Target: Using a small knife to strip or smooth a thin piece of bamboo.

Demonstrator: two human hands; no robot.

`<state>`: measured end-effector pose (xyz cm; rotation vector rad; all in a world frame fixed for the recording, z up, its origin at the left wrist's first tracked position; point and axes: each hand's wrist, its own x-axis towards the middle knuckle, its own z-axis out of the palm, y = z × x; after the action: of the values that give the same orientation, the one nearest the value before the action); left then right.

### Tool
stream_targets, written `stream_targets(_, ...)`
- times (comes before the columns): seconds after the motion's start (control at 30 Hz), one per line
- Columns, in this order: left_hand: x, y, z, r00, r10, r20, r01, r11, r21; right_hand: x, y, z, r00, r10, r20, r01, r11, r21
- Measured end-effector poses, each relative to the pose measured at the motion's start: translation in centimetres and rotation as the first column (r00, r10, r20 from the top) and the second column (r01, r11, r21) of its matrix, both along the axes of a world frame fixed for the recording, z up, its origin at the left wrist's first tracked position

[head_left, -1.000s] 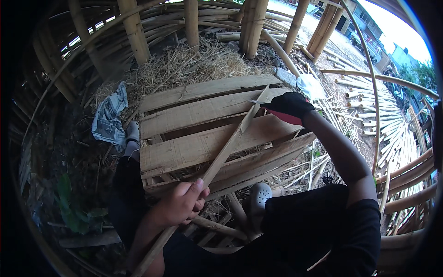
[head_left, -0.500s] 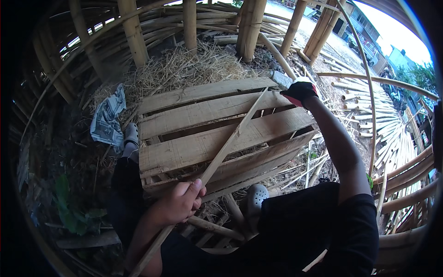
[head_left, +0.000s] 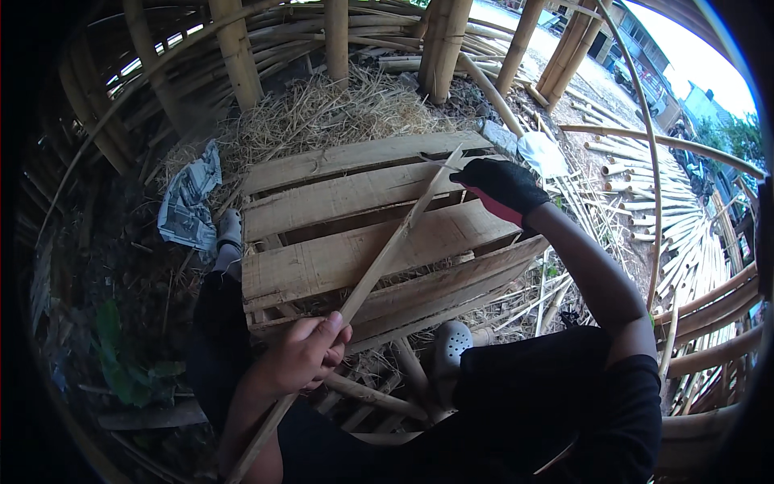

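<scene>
My bare left hand is closed round a long split-bamboo strip. The strip slants up over a wooden slatted crate, and its near end passes back beside my left forearm. My right hand, in a black and red glove, is closed near the strip's far tip, above the crate's right side. A thin, blade-like piece sticks out from its fingers towards that tip; its handle, if any, is hidden.
Dry straw lies behind the crate, and crumpled newspaper on its left. A white cloth-like thing lies beyond my right hand. Bamboo posts stand at the back; cut bamboo poles are spread on the right. My shoe is by the crate.
My gloved right hand has moved left and towards me, to the strip's far tip, uncovering the white thing behind it. My left hand has shifted slightly left and down, still holding the strip.
</scene>
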<state>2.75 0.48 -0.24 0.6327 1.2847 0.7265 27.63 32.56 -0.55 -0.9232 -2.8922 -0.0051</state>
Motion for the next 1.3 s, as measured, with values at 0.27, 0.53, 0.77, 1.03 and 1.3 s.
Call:
stream_targets(0.27, 0.3, 0.5, 0.0, 0.995, 0.011, 0.101, -0.010, 1.000, -0.011, -3.3, -3.2, -0.6, 0.989, 0.058, 0.136, -0.041, 0.991, -0.126)
stream_targets(0.53, -0.1, 0.6, -0.6, 0.994, 0.011, 0.112, -0.011, 1.000, 0.002, -3.0, 1.6, -1.2, 0.956, 0.125, 0.266, -0.160, 0.981, 0.112)
stream_targets(0.77, -0.4, 0.0, -0.5, 0.992, 0.000, 0.124, 0.002, 1.000, -0.019, -4.5, -2.1, -0.6, 0.876, 0.047, 0.479, -0.123, 0.984, 0.129)
stream_targets(1.03, 0.0, 0.2, -0.4, 0.999, 0.005, 0.044, -0.004, 1.000, -0.024, -2.5, 1.5, -1.4, 0.978, 0.081, 0.192, -0.105, 0.987, 0.120)
stream_targets(1.3, 0.5, 0.4, 0.3, 1.000, -0.023, 0.003, 0.023, 1.000, 0.014, 3.1, 8.8, -1.2, 0.999, -0.027, 0.030, 0.023, 0.991, 0.130)
